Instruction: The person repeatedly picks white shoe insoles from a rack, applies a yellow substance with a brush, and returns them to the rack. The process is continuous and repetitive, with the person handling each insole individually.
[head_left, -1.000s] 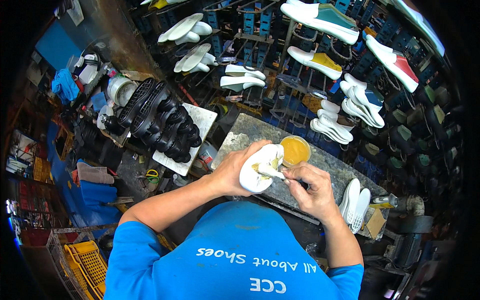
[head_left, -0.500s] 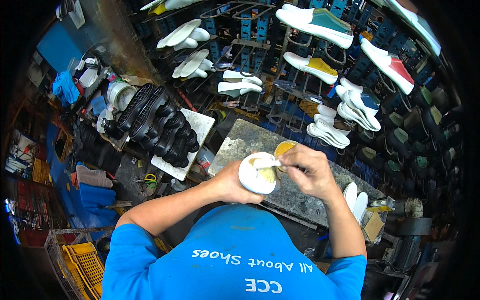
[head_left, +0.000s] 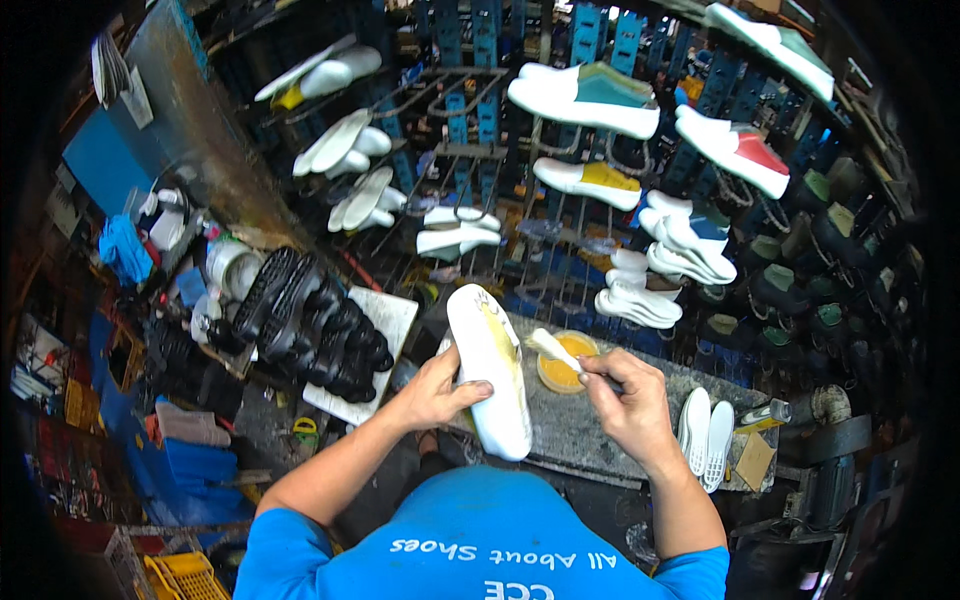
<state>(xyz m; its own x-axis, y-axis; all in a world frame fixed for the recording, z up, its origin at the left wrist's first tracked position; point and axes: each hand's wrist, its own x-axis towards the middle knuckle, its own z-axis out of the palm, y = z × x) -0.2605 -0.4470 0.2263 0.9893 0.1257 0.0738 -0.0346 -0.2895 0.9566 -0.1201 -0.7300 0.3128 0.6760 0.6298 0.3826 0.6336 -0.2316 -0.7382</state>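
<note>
A white shoe upper (head_left: 488, 370) stands nearly lengthwise before me, its yellowish, glue-like coated bottom facing up. My left hand (head_left: 441, 389) grips it by the side, thumb lying across it. In my right hand (head_left: 627, 398), a white-handled brush (head_left: 557, 349) is pinched between thumb and fingers, its pale bristles pointing away to the left. Under the brush, a round tub of amber liquid (head_left: 567, 360) sits on the grey worn bench (head_left: 560, 425). The brush is apart from the shoe. To the right of my right hand, a pair of white soles (head_left: 706, 438) lies on the bench.
Beyond the bench rises a metal rack (head_left: 470, 150) carrying several white shoes and soles. Dark shoes (head_left: 790, 280) hang at the right. On the left, black soles (head_left: 310, 310) are piled on a white board (head_left: 390, 320). A yellow crate (head_left: 188, 577) stands at the lower left.
My left hand has turned the shoe from end-on to lengthwise. My right hand has drawn the brush off the shoe, over to the tub. The whole view has shifted.
</note>
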